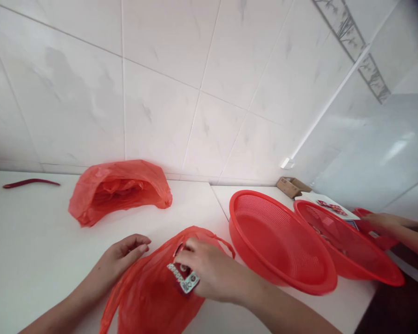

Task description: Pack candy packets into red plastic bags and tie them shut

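Pinching a small patterned packet [192,281] between fingers and thumb of the right hand [211,269], at a red plastic bag [149,292] on the white counter [31,236]; cannot tell whether inside its mouth or above. Holding nothing in the left hand [123,254], apart from the right, loosely curled beside the bag. With another red bag [101,171] behind, and a red basket [264,232] to the right.
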`<action>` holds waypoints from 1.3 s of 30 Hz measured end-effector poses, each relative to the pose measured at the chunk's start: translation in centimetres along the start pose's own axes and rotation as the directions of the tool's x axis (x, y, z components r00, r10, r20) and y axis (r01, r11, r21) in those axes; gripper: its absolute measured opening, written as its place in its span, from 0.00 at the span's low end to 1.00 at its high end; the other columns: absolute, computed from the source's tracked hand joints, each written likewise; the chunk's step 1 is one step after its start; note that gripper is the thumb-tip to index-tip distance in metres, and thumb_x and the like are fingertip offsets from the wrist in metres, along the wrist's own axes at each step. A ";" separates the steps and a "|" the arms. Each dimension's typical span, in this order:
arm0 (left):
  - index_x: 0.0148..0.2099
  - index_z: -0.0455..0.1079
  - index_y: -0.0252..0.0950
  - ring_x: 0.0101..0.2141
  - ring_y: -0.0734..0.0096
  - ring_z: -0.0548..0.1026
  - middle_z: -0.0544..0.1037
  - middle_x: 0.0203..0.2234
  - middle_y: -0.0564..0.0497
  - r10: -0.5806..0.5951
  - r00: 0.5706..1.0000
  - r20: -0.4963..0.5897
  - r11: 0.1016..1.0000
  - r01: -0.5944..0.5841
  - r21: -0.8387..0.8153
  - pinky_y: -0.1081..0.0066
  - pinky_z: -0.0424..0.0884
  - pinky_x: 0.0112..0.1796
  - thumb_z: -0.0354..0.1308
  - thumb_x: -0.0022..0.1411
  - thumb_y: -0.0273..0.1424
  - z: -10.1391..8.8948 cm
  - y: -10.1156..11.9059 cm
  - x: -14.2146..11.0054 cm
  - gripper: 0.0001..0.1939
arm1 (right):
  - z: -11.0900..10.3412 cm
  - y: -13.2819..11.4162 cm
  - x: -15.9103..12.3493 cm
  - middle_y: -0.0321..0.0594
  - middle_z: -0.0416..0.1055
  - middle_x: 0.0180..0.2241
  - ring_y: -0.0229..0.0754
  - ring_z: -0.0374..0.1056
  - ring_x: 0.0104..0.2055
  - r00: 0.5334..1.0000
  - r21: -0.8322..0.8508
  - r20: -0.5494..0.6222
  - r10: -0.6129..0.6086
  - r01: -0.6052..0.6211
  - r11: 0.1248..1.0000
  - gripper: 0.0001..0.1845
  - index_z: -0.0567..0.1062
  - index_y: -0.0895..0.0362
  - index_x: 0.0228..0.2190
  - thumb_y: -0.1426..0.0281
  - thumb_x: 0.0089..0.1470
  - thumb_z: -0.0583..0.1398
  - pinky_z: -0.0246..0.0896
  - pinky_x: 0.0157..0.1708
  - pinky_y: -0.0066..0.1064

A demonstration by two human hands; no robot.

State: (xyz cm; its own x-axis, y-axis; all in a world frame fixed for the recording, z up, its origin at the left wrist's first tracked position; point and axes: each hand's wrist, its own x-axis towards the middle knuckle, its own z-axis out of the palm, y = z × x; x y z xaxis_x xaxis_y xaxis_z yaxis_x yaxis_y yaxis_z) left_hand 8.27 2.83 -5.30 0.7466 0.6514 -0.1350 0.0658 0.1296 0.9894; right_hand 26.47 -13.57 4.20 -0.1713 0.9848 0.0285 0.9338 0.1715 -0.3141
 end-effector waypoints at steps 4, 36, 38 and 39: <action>0.40 0.69 0.41 0.28 0.67 0.74 0.75 0.28 0.55 -0.006 1.000 0.014 0.998 0.007 -0.067 0.71 0.70 0.31 0.59 0.56 0.42 -0.1 -0.3 0.2 0.13 | 1.7 0.8 1.0 0.41 0.62 0.49 0.45 0.61 0.47 0.999 -0.027 0.038 -0.019 0.020 0.999 0.33 0.67 0.47 0.51 0.68 0.42 0.67 0.57 0.45 0.32; 0.39 0.70 0.36 0.29 0.63 0.76 0.78 0.28 0.50 0.049 0.998 -0.027 0.976 -0.053 -0.212 0.65 0.71 0.33 0.62 0.53 0.42 0.5 0.8 -0.4 0.16 | 8.2 3.9 -0.2 0.34 0.67 0.27 0.40 0.66 0.31 0.743 0.632 -0.382 0.549 -0.223 0.742 0.11 0.71 0.54 0.37 0.71 0.48 0.56 0.65 0.35 0.32; 0.40 0.70 0.36 0.28 0.63 0.76 0.77 0.27 0.51 0.044 0.999 -0.029 0.976 -0.049 -0.212 0.65 0.70 0.32 0.61 0.54 0.42 0.6 0.8 -0.4 0.16 | 8.3 4.2 -0.2 0.36 0.68 0.28 0.41 0.66 0.31 0.731 0.665 -0.386 0.562 -0.202 0.719 0.09 0.71 0.54 0.35 0.71 0.49 0.56 0.65 0.34 0.33; 0.39 0.70 0.36 0.28 0.63 0.75 0.77 0.27 0.51 0.044 0.999 -0.031 0.977 -0.049 -0.208 0.66 0.70 0.32 0.61 0.54 0.43 0.7 0.8 -0.5 0.16 | 8.3 4.3 -0.2 0.36 0.68 0.29 0.41 0.66 0.31 0.728 0.682 -0.383 0.569 -0.192 0.706 0.08 0.71 0.55 0.34 0.70 0.49 0.56 0.66 0.33 0.33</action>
State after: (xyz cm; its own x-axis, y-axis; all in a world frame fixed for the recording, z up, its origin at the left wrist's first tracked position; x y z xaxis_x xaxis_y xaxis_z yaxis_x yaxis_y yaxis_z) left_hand 8.40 2.13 -4.38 0.7278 0.6794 -0.0934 -0.1098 0.2498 0.9620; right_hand 27.88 -13.28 -5.05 0.5266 0.8249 0.2056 0.4776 -0.0870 -0.8743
